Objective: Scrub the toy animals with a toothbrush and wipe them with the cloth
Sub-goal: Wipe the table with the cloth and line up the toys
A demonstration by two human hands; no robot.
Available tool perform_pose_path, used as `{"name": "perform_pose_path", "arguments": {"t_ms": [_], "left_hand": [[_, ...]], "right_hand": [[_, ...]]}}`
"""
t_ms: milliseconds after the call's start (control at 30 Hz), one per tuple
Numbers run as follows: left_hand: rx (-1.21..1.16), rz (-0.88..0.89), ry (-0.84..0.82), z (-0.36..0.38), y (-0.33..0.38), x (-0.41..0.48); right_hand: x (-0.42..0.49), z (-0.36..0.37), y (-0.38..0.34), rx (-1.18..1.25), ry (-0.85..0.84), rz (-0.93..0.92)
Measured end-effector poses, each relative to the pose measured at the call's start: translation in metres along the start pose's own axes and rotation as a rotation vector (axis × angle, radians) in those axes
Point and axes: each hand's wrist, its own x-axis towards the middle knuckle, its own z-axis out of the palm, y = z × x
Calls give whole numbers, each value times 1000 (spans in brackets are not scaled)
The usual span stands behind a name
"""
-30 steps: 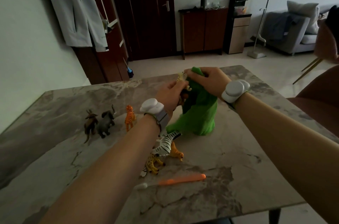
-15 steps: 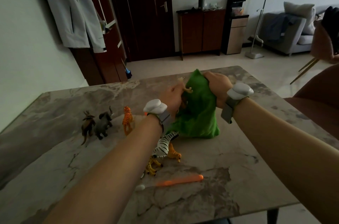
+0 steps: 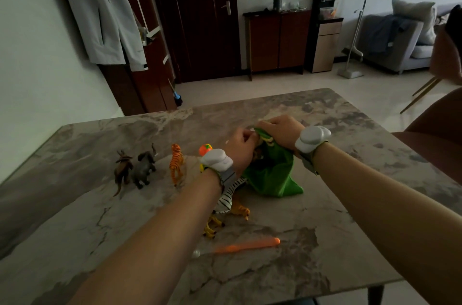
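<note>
Your left hand (image 3: 241, 144) curls its fingers round a toy animal (image 3: 258, 154), mostly hidden, above the bench (image 3: 350, 229). Your right hand (image 3: 282, 129) clenches the green cloth (image 3: 272, 177) bunched against it. The orange toothbrush (image 3: 246, 246) lies on the bench nearer you, near the zebra (image 3: 228, 194).

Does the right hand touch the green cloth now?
Touching. The head view shows the right hand gripping the bunched top of the green cloth, its fingers curled into the fabric.

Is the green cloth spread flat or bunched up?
Bunched up: the right hand grips the cloth at its top, against a toy animal in the left hand; the rest hangs in folds.
</note>
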Motion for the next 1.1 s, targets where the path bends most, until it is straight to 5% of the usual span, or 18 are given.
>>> {"name": "perform_pose_path", "arguments": {"t_ms": [200,367,467,567,633,700,867,1100], "left_hand": [[-222,-128,-18,-4,2,3],[-579,-206,-130,-15,15,-6],[-596,-229,-201,-16,15,-8],[-542,-221,-261,-13,12,-11],[-492,-223,-251,-11,8,-9],[-447,-243,-169,-9,2,-8],[-548,-253,-28,-9,12,-10],[-775,-299,16,-26,29,-8]], "right_hand": [[4,4,-3,-103,-10,-54],[1,2,16,415,-154,17],[2,3,21,667,-66,88],[0,4,12,433,-52,137],[-2,6,9,85,-31,6],[-1,6,10,-9,22,-113],[4,3,12,310,186,-51],[1,8,20,604,127,5]]}}
